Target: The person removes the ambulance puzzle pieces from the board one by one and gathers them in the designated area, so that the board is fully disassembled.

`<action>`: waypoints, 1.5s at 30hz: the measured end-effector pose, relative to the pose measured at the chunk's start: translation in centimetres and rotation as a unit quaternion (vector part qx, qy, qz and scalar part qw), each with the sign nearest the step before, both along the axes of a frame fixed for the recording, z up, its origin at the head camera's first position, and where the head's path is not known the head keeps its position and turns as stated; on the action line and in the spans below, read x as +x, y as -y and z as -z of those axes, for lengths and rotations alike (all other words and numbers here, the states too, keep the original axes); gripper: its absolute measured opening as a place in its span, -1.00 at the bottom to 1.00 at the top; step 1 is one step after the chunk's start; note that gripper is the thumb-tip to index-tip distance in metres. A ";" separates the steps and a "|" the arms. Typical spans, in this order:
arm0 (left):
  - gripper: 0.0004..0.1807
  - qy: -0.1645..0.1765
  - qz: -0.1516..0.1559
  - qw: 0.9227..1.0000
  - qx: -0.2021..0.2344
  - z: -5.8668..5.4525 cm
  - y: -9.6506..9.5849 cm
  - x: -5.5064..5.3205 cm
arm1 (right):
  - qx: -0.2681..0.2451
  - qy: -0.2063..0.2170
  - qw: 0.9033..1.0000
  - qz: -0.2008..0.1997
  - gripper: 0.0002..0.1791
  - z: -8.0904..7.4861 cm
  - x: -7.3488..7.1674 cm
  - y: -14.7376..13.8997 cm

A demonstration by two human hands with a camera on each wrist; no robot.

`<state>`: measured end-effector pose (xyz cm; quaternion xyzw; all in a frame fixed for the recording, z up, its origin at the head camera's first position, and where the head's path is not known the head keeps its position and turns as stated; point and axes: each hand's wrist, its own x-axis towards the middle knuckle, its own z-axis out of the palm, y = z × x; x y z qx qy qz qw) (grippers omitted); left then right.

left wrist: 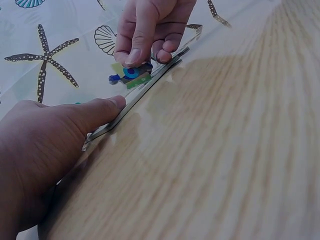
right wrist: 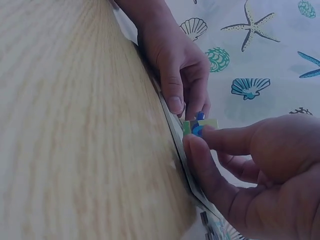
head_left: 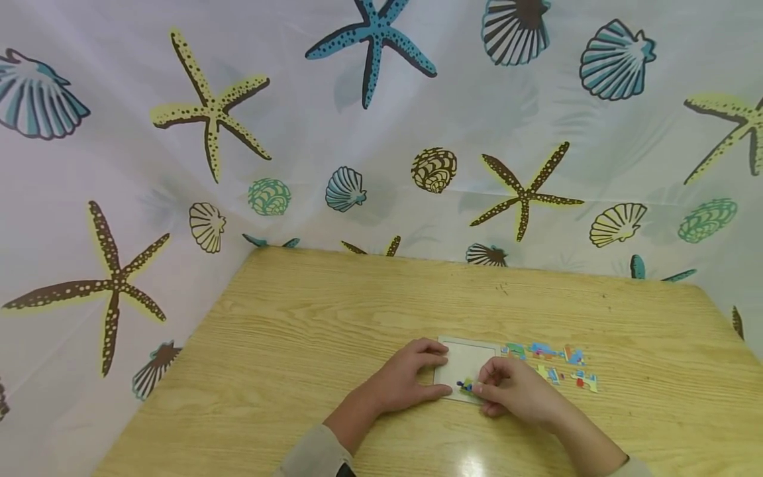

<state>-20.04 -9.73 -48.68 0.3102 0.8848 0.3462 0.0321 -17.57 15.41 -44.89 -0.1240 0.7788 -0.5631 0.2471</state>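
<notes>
A pale, square puzzle board [head_left: 463, 361] with a raised rim lies on the table. My left hand [head_left: 408, 377] holds its left side, thumb at the near edge and fingers toward the far left corner. Between thumb and index finger, my right hand [head_left: 512, 391] pinches a green, yellow and blue puzzle piece [left wrist: 131, 75] over the near right part of the board. The right wrist view shows this piece tilted, close above the rim, partly hidden by the fingertips [right wrist: 200, 145]. Several colourful loose puzzle pieces [head_left: 551, 351] lie just right of the board.
The wood-grain table [head_left: 334, 298] extends on all sides of the board. A white cloth [head_left: 381, 132] printed with starfish and shells hangs behind the table and along its left side.
</notes>
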 end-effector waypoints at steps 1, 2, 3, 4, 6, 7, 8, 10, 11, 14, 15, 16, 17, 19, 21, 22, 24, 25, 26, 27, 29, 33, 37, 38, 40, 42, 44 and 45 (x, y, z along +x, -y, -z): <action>-0.44 0.001 0.000 1.000 0.000 0.0 0.0 0.0 | -0.002 0.000 1.000 0.001 -0.75 0.0 0.0 -0.1; -0.44 0.003 0.000 1.000 0.001 -0.1 0.0 0.0 | -0.003 0.000 1.000 0.001 -0.74 -0.1 0.1 -0.3; -0.44 0.004 0.000 1.000 0.000 -0.1 0.0 0.0 | -0.004 -0.002 1.000 0.002 -0.72 -0.1 0.1 -0.5; -0.44 0.008 0.001 1.000 0.001 -0.2 0.0 0.1 | -0.005 -0.004 1.000 0.003 -0.71 -0.2 0.2 -0.8; -0.44 0.012 0.003 1.000 0.000 -0.2 0.0 0.1 | -0.008 -0.008 1.000 0.001 -0.68 -0.4 0.3 -1.5; -0.44 0.011 0.005 1.000 -0.001 -0.2 0.0 0.1 | -0.010 -0.010 1.000 -0.001 -0.67 -0.4 0.3 -1.9; -0.44 0.012 0.006 1.000 -0.001 -0.2 0.1 0.1 | -0.012 -0.010 1.000 -0.003 -0.65 -0.5 0.4 -2.3; -0.44 0.012 0.007 1.000 0.000 -0.2 0.1 0.1 | -0.018 -0.006 1.000 -0.001 -0.63 -0.6 0.5 -3.2; -0.44 0.011 0.007 1.000 0.000 -0.1 0.1 0.1 | -0.020 -0.004 1.000 0.002 -0.62 -0.7 0.5 -3.8; -0.44 0.010 0.006 1.000 0.000 -0.1 0.1 0.1 | -0.023 0.004 1.000 0.014 -0.59 -0.6 0.6 -5.5; -0.44 0.009 0.005 1.000 -0.001 -0.1 0.1 0.1 | -0.021 0.009 0.999 0.023 -0.58 -0.6 0.6 -6.1; -0.44 0.008 0.005 1.000 -0.003 -0.1 0.1 0.1 | -0.017 0.010 0.999 0.031 -0.57 -0.6 0.6 -6.8; -0.44 0.006 0.005 1.000 -0.004 -0.2 0.1 0.2 | -0.012 0.011 0.999 0.037 -0.56 -0.5 0.7 -7.4; -0.44 0.007 0.003 1.000 -0.006 -0.2 0.1 0.2 | 0.005 0.014 0.998 0.054 -0.53 -0.4 0.7 -8.6; -0.44 0.005 0.001 1.000 -0.007 -0.3 0.1 0.1 | 0.026 0.013 0.997 0.069 -0.51 -0.4 0.8 -9.7; -0.44 0.006 0.000 1.000 -0.007 -0.3 0.1 0.1 | 0.037 0.009 0.997 0.073 -0.50 -0.4 0.9 -10.1; -0.44 0.006 -0.002 1.000 -0.007 -0.3 0.1 0.1 | 0.057 0.003 0.995 0.082 -0.49 -0.3 1.0 -10.7; -0.44 0.007 -0.002 1.000 -0.006 -0.2 0.1 0.1 | 0.064 0.000 0.994 0.084 -0.49 -0.2 1.0 -10.9; -0.44 0.007 -0.002 1.000 -0.006 -0.2 0.1 0.1 | 0.070 -0.002 0.994 0.087 -0.50 -0.2 1.1 -11.1; -0.44 0.011 -0.002 1.000 -0.005 -0.3 0.1 0.1 | 0.077 -0.004 0.993 0.093 -0.50 -0.1 1.2 -11.1; -0.44 0.013 -0.002 1.000 -0.005 -0.3 0.1 0.1 | 0.094 -0.009 0.990 0.109 -0.53 0.1 1.3 -11.1; -0.44 0.019 -0.001 1.000 -0.007 -0.3 0.1 0.2 | 0.141 -0.029 0.980 0.134 -0.61 0.3 1.5 -10.6; -0.44 0.018 -0.001 1.000 -0.005 -0.3 0.1 0.1 | 0.186 -0.057 0.972 0.135 -0.70 0.4 1.4 -10.2; -0.43 0.017 -0.002 1.000 -0.004 -0.3 0.1 0.1 | 0.191 -0.059 0.970 0.135 -0.72 0.4 1.4 -10.1; -0.43 0.016 -0.002 1.000 -0.005 -0.3 0.2 0.1 | 0.198 -0.060 0.969 0.136 -0.74 0.4 1.4 -10.0; -0.43 0.016 -0.001 1.000 -0.006 -0.3 0.2 0.1 | 0.205 -0.061 0.967 0.136 -0.72 0.3 1.4 -9.9; -0.43 0.017 0.000 1.000 -0.007 -0.2 0.2 0.1 | 0.214 -0.066 0.965 0.138 -0.70 0.1 1.4 -9.6; -0.43 0.017 0.000 1.000 -0.007 -0.2 0.2 0.2 | 0.213 -0.067 0.965 0.138 -0.69 0.0 1.4 -9.4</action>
